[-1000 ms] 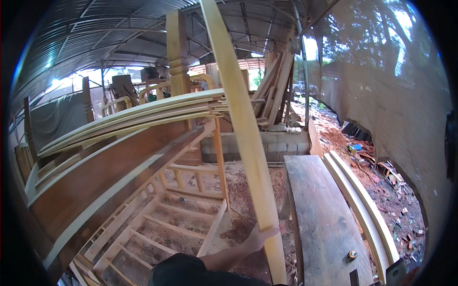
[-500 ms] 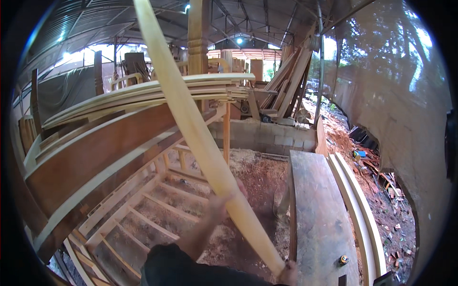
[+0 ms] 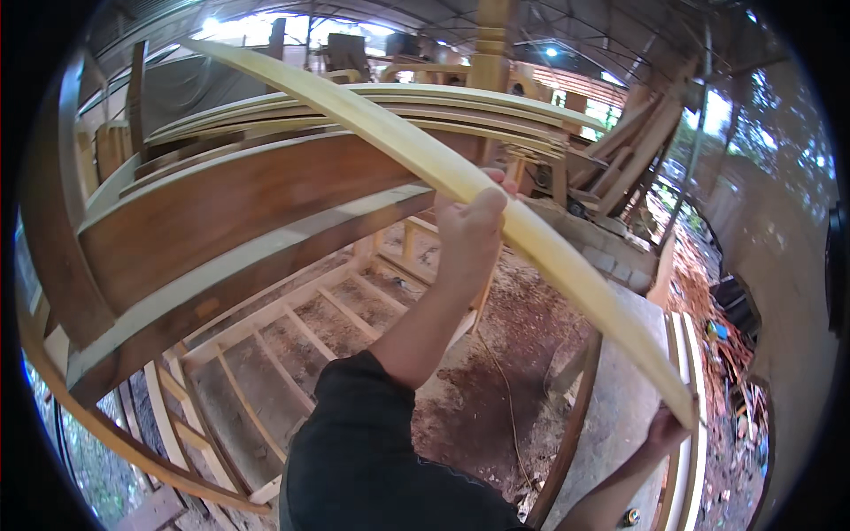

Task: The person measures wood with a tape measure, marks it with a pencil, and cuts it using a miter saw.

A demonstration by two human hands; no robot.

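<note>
Left hand (image 3: 474, 226) and right hand (image 3: 666, 432) grip a long pale-yellow wooden plank (image 3: 398, 142); a loosened left grip could swing its ten-o'clock end against pale stacked boards (image 3: 460, 111).

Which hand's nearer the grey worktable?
Right. Right hand holds the lower end of the board, by the worktable's right edge in view; left hand grips mid-board, up and left.
</note>
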